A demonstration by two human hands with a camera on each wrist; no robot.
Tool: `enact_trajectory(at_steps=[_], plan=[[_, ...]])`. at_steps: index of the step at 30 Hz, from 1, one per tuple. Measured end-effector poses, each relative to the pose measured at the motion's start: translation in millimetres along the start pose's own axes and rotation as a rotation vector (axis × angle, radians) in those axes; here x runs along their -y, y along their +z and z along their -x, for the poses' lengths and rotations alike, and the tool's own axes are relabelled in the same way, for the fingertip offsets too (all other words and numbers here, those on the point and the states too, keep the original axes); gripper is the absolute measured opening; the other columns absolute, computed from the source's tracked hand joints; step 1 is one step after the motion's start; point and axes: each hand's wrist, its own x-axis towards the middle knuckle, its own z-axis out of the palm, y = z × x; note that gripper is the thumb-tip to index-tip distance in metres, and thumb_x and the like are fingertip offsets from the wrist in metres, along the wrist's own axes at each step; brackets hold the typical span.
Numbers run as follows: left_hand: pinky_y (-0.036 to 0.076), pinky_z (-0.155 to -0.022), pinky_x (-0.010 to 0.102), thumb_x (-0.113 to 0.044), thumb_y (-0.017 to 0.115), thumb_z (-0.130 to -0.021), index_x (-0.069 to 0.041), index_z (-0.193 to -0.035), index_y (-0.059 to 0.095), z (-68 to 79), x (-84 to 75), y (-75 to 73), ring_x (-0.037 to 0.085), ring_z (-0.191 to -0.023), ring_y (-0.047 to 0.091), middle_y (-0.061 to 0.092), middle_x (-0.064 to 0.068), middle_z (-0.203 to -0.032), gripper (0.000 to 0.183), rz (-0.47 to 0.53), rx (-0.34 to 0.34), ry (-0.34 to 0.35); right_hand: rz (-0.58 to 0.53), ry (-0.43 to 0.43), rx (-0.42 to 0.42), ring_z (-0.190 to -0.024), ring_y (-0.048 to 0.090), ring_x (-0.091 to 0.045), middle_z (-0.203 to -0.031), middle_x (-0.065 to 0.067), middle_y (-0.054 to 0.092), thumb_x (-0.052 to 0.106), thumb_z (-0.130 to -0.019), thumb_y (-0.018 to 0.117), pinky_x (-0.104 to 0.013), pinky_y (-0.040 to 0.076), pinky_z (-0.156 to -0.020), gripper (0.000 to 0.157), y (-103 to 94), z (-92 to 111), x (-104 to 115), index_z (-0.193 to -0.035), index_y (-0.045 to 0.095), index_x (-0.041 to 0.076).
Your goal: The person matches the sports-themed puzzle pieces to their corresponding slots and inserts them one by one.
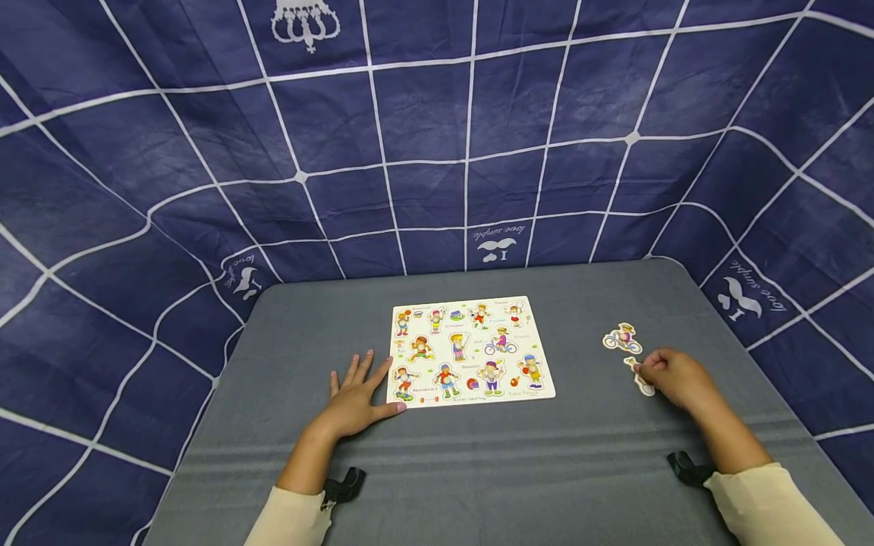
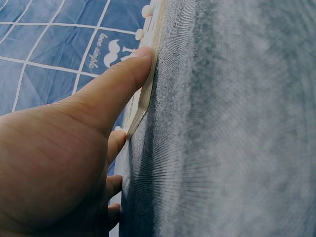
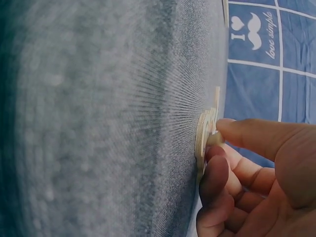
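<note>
The white wooden puzzle board (image 1: 531,346) lies flat mid-table, printed with small cartoon sports figures. My left hand (image 1: 351,406) is spread at its left side, with the thumb (image 2: 131,69) resting on the near left corner and the other fingers reaching along the left edge. To the right of the board, my right hand (image 1: 683,379) pinches the small knob (image 3: 215,139) of a puzzle piece (image 1: 644,388) between thumb and fingers. This piece is close over the cloth, partly covered by the fingers. Just beyond it lies a loose cyclist puzzle piece (image 1: 623,339).
Grey cloth (image 1: 478,470) covers the table. Blue curtains with white grid lines (image 1: 423,114) stand behind it and at both sides. A dark camera mount is strapped at each wrist, below cream sleeves (image 1: 771,504).
</note>
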Motion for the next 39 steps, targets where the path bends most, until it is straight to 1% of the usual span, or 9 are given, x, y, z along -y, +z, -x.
enact_trajectory(at_steps=[8, 14, 17, 24, 29, 33, 39], plan=[[-0.009, -0.117, 0.075, -0.069, 0.068, -0.084, -0.031, -0.162, 0.024, -0.7, 0.7, 0.5, 0.042, -0.158, -0.005, 0.006, 0.014, -0.172, 0.098, -0.006, 0.005, -0.007, -0.009, -0.008, -0.026, -0.06, 0.05, -0.006, -0.072, 0.0, 0.067, 0.017, -0.095, 0.065, -0.026, 0.037, -0.055, 0.02, -1.3, 0.8, 2.0, -0.087, 0.063, -0.001], [-0.008, -0.117, 0.076, -0.07, 0.067, -0.084, -0.03, -0.162, 0.024, -1.1, 0.2, 0.0, 0.042, -0.158, -0.005, 0.006, 0.015, -0.171, 0.098, -0.014, -0.001, -0.001, -0.004, -0.058, -0.089, -0.06, 0.048, -0.002, -0.076, -0.003, 0.067, 0.011, -0.093, 0.064, -0.025, 0.038, -0.055, 0.012, -2.3, 2.8, 3.7, -0.089, 0.065, 0.0], [-0.008, -0.117, 0.075, -0.07, 0.067, -0.084, -0.03, -0.162, 0.024, -0.9, 0.1, -0.1, 0.042, -0.158, -0.004, 0.006, 0.014, -0.172, 0.098, -0.016, -0.003, -0.002, -0.005, -0.071, -0.114, -0.061, 0.047, -0.001, -0.077, -0.003, 0.067, 0.012, -0.092, 0.066, -0.025, 0.037, -0.056, 0.011, -2.9, 3.3, 5.0, -0.091, 0.066, 0.001], [-0.008, -0.117, 0.075, -0.069, 0.068, -0.083, -0.03, -0.162, 0.025, 0.0, 0.5, 0.3, 0.042, -0.158, -0.004, 0.006, 0.014, -0.172, 0.098, -0.005, -0.002, -0.003, -0.011, -0.075, -0.152, -0.064, 0.047, 0.004, -0.083, -0.009, 0.07, 0.014, -0.092, 0.069, -0.025, 0.038, -0.058, 0.015, -0.8, 3.3, 8.4, -0.096, 0.067, 0.0], [-0.008, -0.117, 0.075, -0.07, 0.068, -0.083, -0.031, -0.162, 0.025, -0.3, 0.6, 0.6, 0.042, -0.158, -0.004, 0.006, 0.014, -0.172, 0.098, -0.006, -0.004, -0.004, -0.021, -0.067, -0.179, -0.064, 0.047, 0.007, -0.086, -0.013, 0.072, 0.017, -0.09, 0.072, -0.024, 0.038, -0.058, 0.019, 1.7, 1.4, 10.5, -0.096, 0.068, -0.001], [-0.008, -0.117, 0.075, -0.07, 0.069, -0.083, -0.031, -0.162, 0.026, -0.5, 0.5, 0.6, 0.042, -0.158, -0.004, 0.007, 0.014, -0.171, 0.098, -0.007, -0.005, -0.004, -0.018, -0.074, -0.191, -0.064, 0.047, 0.005, -0.086, -0.013, 0.073, 0.017, -0.089, 0.074, -0.025, 0.038, -0.058, 0.018, 2.5, 0.5, 14.2, -0.095, 0.068, 0.0], [-0.007, -0.117, 0.076, -0.069, 0.069, -0.083, -0.03, -0.162, 0.026, 0.3, -0.6, -0.1, 0.043, -0.158, -0.003, 0.007, 0.015, -0.171, 0.098, -0.009, -0.008, -0.002, -0.02, -0.084, -0.215, -0.063, 0.046, 0.008, -0.089, -0.015, 0.074, 0.015, -0.088, 0.075, -0.026, 0.038, -0.059, 0.017, 5.8, -0.6, 19.6, -0.096, 0.07, 0.001]])
